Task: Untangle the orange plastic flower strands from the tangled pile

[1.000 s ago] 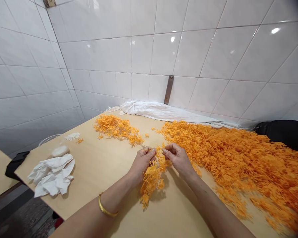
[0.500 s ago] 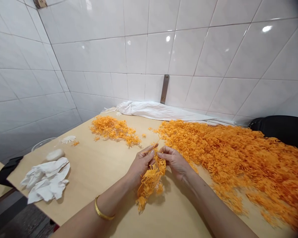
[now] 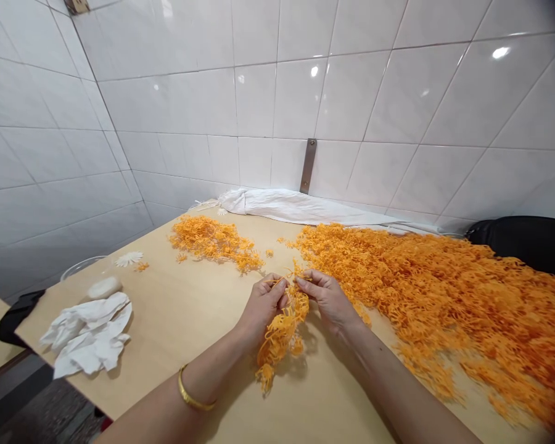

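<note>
Between my two hands hangs a tangled clump of orange plastic pieces (image 3: 281, 333), thin and curly, drooping toward the tabletop. My left hand (image 3: 264, 303) is closed, thumb and fingers pinching thin orange strands at the top of the clump. Facing it, my right hand (image 3: 326, 297) pinches a small orange piece at the clump's upper right; the fingertips are only partly visible. A large orange pile (image 3: 448, 302) of the same pieces spreads just to the right. A smaller orange heap (image 3: 210, 240) lies beyond my left hand, with a few loose bits beside it.
Crumpled white tissues (image 3: 90, 333) and a white rounded object (image 3: 104, 287) lie on the left of the table (image 3: 180, 320). Behind them is a white flower-shaped piece (image 3: 129, 258). White cloth (image 3: 282, 206) runs along the tiled wall. A black object (image 3: 527, 243) stands at the far right.
My right hand has shifted slightly up at the fingertips, lifting an orange piece at the top of the clump. My left fingers have curled in a little more. The piles look the same.
</note>
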The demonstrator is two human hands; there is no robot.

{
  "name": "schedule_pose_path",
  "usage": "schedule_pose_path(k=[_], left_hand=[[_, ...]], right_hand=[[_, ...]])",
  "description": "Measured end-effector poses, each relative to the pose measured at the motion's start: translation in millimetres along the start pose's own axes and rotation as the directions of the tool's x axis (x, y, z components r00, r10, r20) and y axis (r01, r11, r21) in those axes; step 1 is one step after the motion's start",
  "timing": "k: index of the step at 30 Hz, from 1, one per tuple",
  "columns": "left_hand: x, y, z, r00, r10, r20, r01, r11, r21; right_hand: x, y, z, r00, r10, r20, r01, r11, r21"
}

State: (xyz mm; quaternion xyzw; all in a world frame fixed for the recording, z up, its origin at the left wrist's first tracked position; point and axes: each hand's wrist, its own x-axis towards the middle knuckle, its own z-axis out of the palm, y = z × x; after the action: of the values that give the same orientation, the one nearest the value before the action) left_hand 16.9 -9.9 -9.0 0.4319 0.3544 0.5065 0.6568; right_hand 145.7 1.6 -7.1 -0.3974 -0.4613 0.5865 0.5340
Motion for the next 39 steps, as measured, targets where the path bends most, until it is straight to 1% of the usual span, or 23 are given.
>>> schedule_pose_path(k=[2,5,7,9,11,12,14,15,16,17,18,19,20,21,22,23,25,27,29,31,34,36,39], left_hand=[[1.8,-0.2,-1.3,1.0,0.004,-0.008,-0.004,1.0,-0.002],[3.0,1.0,-3.1,0.999,0.02,-0.039,-0.02,1.0,0.003],[2.1,2.3,-4.3,0.997,0.017,-0.075,-0.017,1.0,0.001],[0.5,3.3,-5.6,0.995,0.004,-0.1,-0.007,1.0,-0.026],[-0.3,3.0,-6.3,0.996,-0.002,-0.086,-0.004,0.998,-0.066],[0.0,2.2,-6.3,0.997,-0.003,-0.073,-0.003,0.996,-0.084],[1.6,-0.2,-5.7,0.998,-0.007,-0.056,0.002,0.996,-0.09],[2.5,-1.4,-5.3,0.998,-0.01,-0.059,0.005,0.997,-0.081],[3.3,-2.2,-4.9,0.998,-0.012,-0.064,0.008,0.997,-0.071],[3.7,-2.6,-4.4,0.998,-0.013,-0.065,0.009,0.998,-0.068],[3.7,-2.3,-3.8,0.998,-0.012,-0.059,0.008,0.997,-0.071],[3.2,-1.5,-3.2,0.999,-0.006,-0.051,0.002,0.997,-0.077],[2.3,-0.5,-2.5,0.999,0.002,-0.044,-0.006,0.997,-0.083],[1.2,0.6,-1.7,0.999,0.011,-0.032,-0.013,0.997,-0.082],[0.0,1.6,-0.8,1.0,0.019,-0.015,-0.02,0.997,-0.07],[-1.1,2.1,0.0,1.0,0.03,0.003,-0.03,0.998,-0.049],[-2.7,2.0,1.1,0.998,0.051,0.042,-0.051,0.999,-0.008],[-3.2,0.9,1.4,0.995,0.069,0.068,-0.07,0.997,0.013],[-3.3,0.1,1.2,0.994,0.083,0.073,-0.085,0.996,0.033],[-3.8,0.5,1.1,0.992,0.101,0.071,-0.106,0.991,0.076],[-5.8,2.3,2.1,0.989,0.137,0.05,-0.142,0.98,0.141],[-7.4,3.1,3.8,0.988,0.15,0.039,-0.154,0.976,0.156],[-8.4,3.1,8.0,0.99,0.137,0.045,-0.141,0.984,0.11]], right_hand=[[1.8,2.8,1.5,0.989,-0.04,-0.14,0.037,0.999,-0.025],[6.6,1.2,-1.5,0.948,-0.09,-0.306,0.076,0.995,-0.06],[10.8,-7.0,-12.0,0.912,-0.118,-0.394,0.099,0.993,-0.069],[14.7,-19.5,-28.2,0.859,-0.137,-0.492,0.107,0.99,-0.089],[17.0,-30.8,-43.9,0.828,-0.152,-0.54,0.096,0.987,-0.13],[17.5,-34.4,-49.5,0.832,-0.151,-0.535,0.079,0.985,-0.155],[17.2,-36.3,-54.1,0.864,-0.133,-0.486,0.031,0.977,-0.213],[16.4,-35.3,-53.2,0.88,-0.141,-0.454,0.0,0.955,-0.298],[15.2,-33.6,-50.7,0.887,-0.175,-0.426,-0.026,0.904,-0.426],[13.6,-31.8,-46.8,0.888,-0.236,-0.395,-0.04,0.815,-0.578],[11.6,-30.4,-41.9,0.885,-0.314,-0.345,-0.038,0.688,-0.725],[9.1,-29.5,-36.1,0.881,-0.39,-0.268,-0.016,0.542,-0.84],[6.3,-29.1,-29.7,0.884,-0.436,-0.171,0.03,0.417,-0.908],[3.2,-29.2,-22.8,0.896,-0.437,-0.072,0.098,0.353,-0.931],[-0.1,-29.4,-15.8,0.917,-0.398,0.025,0.174,0.343,-0.923],[-3.3,-29.5,-8.9,0.934,-0.34,0.111,0.244,0.379,-0.893],[-8.9,-28.8,2.7,0.949,-0.205,0.24,0.315,0.549,-0.774],[-12.5,-26.7,9.4,0.939,-0.096,0.331,0.287,0.748,-0.599],[-13.7,-23.9,10.8,0.915,-0.028,0.402,0.219,0.872,-0.439],[-12.6,-21.0,8.8,0.916,-0.02,0.401,0.183,0.909,-0.374],[-8.5,-16.0,4.3,0.964,-0.118,0.238,0.211,0.885,-0.415],[-5.7,-12.4,2.3,0.972,-0.181,0.146,0.227,0.881,-0.414],[-3.7,-7.3,3.6,0.975,-0.214,0.062,0.222,0.913,-0.343]])
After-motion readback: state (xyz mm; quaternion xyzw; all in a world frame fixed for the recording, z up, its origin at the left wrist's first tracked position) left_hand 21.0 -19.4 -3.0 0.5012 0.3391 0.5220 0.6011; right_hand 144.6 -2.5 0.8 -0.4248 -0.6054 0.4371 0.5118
